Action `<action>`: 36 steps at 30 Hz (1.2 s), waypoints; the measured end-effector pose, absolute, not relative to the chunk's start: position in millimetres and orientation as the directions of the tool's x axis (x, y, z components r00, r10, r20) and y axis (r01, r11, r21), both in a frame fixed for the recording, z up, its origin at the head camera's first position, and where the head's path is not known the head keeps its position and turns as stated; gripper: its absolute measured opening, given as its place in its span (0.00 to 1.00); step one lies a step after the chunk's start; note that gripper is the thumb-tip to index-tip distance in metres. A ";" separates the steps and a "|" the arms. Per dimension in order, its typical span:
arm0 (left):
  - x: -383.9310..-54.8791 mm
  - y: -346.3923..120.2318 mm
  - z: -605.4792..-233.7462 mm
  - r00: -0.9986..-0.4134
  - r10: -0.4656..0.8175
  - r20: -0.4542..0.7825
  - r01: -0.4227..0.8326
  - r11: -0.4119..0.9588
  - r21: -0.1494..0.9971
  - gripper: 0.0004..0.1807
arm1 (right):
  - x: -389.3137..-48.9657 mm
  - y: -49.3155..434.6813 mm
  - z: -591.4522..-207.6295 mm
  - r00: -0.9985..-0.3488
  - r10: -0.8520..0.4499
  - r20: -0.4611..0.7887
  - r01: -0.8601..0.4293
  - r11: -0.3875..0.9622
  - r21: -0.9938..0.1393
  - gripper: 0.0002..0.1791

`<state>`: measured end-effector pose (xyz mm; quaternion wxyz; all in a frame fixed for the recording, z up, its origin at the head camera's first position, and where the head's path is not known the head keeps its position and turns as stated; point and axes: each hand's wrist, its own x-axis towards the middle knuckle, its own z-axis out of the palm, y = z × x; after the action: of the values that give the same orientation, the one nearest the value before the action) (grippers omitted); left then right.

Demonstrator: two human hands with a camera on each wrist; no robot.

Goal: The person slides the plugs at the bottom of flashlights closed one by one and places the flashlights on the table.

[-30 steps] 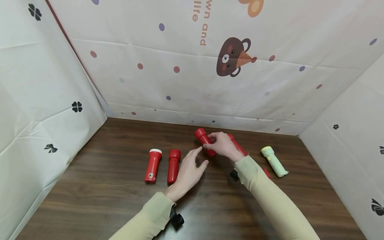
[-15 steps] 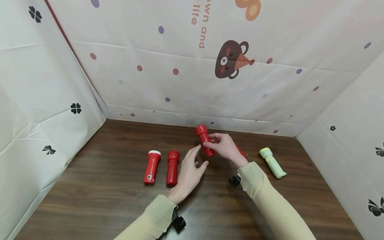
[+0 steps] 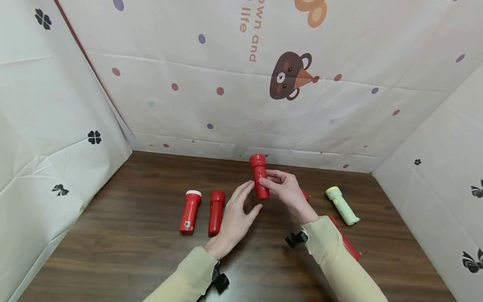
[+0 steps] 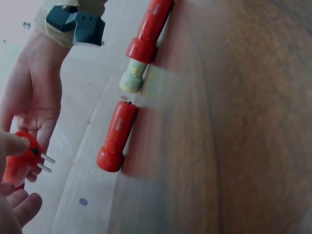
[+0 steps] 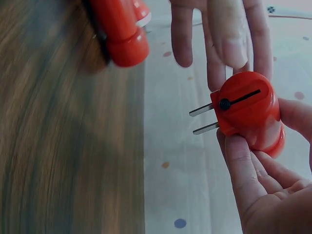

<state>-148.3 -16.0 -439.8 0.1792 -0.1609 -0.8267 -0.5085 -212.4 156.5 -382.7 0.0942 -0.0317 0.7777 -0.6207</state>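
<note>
My right hand (image 3: 289, 192) grips a red flashlight (image 3: 258, 178) by its body between thumb and fingers, lens end pointing away. In the right wrist view two metal plug prongs (image 5: 204, 128) stick out from the tail of the flashlight, beside a black slider (image 5: 224, 104) in a slot. My left hand (image 3: 235, 218) is held close to the flashlight's left side with fingers extended and thumb apart; whether it touches the flashlight I cannot tell. Left of that hand lie a red flashlight (image 3: 216, 213) and a red flashlight with a white rim (image 3: 190, 212).
On the right of the dark wooden table (image 3: 143, 260) lie a pale green flashlight (image 3: 342, 205) and a red flashlight (image 3: 349, 245) partly under my right sleeve. Another red flashlight (image 3: 305, 194) is mostly hidden behind my right hand. Patterned white sheets (image 3: 188, 105) wall the table in.
The red flashlight in my right hand has turned from slanted to nearly straight and risen slightly. My right forearm has shifted, uncovering more of the red flashlight near the sleeve. My left hand has hardly moved.
</note>
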 end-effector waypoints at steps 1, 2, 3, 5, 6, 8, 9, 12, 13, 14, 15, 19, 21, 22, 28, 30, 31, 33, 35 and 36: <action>-148.1 -16.6 -439.0 -0.880 0.090 0.466 0.456 0.435 0.777 0.37 | -210.6 156.5 -381.9 -0.980 -0.165 -0.107 0.069 0.217 -0.974 0.29; -147.5 -17.2 -438.0 -0.877 0.096 0.470 0.462 0.434 0.773 0.37 | -208.9 156.6 -381.1 -0.980 -0.166 -0.106 0.071 0.206 -0.976 0.29; -147.1 -17.7 -437.0 -0.873 0.101 0.478 0.471 0.434 0.768 0.37 | -207.1 156.7 -380.3 -0.981 -0.165 -0.104 0.070 0.198 -0.978 0.29; -146.6 -18.9 -435.4 -0.860 0.108 0.499 0.492 0.437 0.753 0.36 | -203.9 156.7 -378.6 -0.981 -0.166 -0.098 0.067 0.183 -0.981 0.29; -146.3 -19.4 -434.5 -0.851 0.111 0.513 0.505 0.438 0.744 0.36 | -202.2 156.6 -377.8 -0.982 -0.163 -0.099 0.070 0.175 -0.982 0.29; -146.1 -20.5 -433.7 -0.832 0.118 0.542 0.533 0.443 0.721 0.35 | -198.8 156.8 -376.4 -0.983 -0.157 -0.098 0.074 0.154 -0.985 0.28; -146.2 -21.1 -433.5 -0.819 0.122 0.560 0.550 0.446 0.706 0.35 | -197.2 156.9 -375.4 -0.983 -0.156 -0.098 0.075 0.142 -0.987 0.28; -146.1 -23.4 -433.1 -0.784 0.138 0.605 0.594 0.451 0.666 0.36 | -193.0 157.8 -373.1 -0.982 -0.161 -0.098 0.081 0.107 -0.991 0.29; -145.9 -24.1 -432.9 -0.771 0.145 0.620 0.609 0.453 0.652 0.36 | -191.8 158.1 -372.5 -0.981 -0.165 -0.098 0.083 0.095 -0.992 0.29; -145.7 -24.8 -432.7 -0.759 0.151 0.633 0.622 0.454 0.638 0.36 | -190.6 158.6 -371.9 -0.980 -0.171 -0.099 0.085 0.084 -0.993 0.29; -145.4 -25.5 -432.2 -0.746 0.158 0.647 0.637 0.453 0.624 0.36 | -189.4 159.2 -371.6 -0.979 -0.176 -0.101 0.088 0.076 -0.993 0.29; -143.2 -27.7 -429.7 -0.703 0.194 0.684 0.683 0.452 0.573 0.36 | -185.1 161.3 -371.2 -0.976 -0.191 -0.105 0.099 0.038 -0.994 0.29; -142.1 -28.8 -428.4 -0.689 0.212 0.693 0.698 0.451 0.556 0.36 | -182.7 161.4 -370.3 -0.975 -0.195 -0.107 0.107 0.014 -0.994 0.29; -141.5 -29.2 -427.8 -0.683 0.220 0.696 0.704 0.451 0.548 0.36 | -181.5 161.3 -369.8 -0.974 -0.197 -0.110 0.111 0.004 -0.994 0.29; -137.9 -33.1 -422.1 -0.633 0.246 0.734 0.744 0.456 0.488 0.36 | -173.2 159.9 -366.1 -0.968 -0.212 -0.135 0.148 -0.049 -0.988 0.29; -136.7 -35.0 -420.0 -0.617 0.255 0.744 0.755 0.458 0.469 0.36 | -169.7 159.7 -365.0 -0.964 -0.229 -0.136 0.155 -0.068 -0.986 0.30; -136.1 -36.0 -419.0 -0.612 0.262 0.747 0.760 0.457 0.463 0.36 | -168.0 159.7 -364.7 -0.961 -0.240 -0.134 0.157 -0.078 -0.985 0.30; -134.9 -37.7 -416.5 -0.606 0.277 0.746 0.768 0.447 0.458 0.36 | -164.4 160.2 -364.4 -0.956 -0.262 -0.131 0.161 -0.097 -0.982 0.30; -133.9 -39.1 -413.9 -0.605 0.292 0.740 0.772 0.441 0.457 0.36 | -161.2 160.7 -364.4 -0.953 -0.276 -0.122 0.158 -0.113 -0.981 0.30; -133.3 -39.9 -412.5 -0.606 0.299 0.737 0.773 0.438 0.459 0.35 | -159.9 161.0 -364.4 -0.953 -0.282 -0.115 0.154 -0.121 -0.981 0.30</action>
<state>-133.3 -39.9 -412.5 0.2892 -0.3364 -0.7971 -0.4098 -159.9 161.0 -364.4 0.1458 -0.0493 0.6468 -0.7470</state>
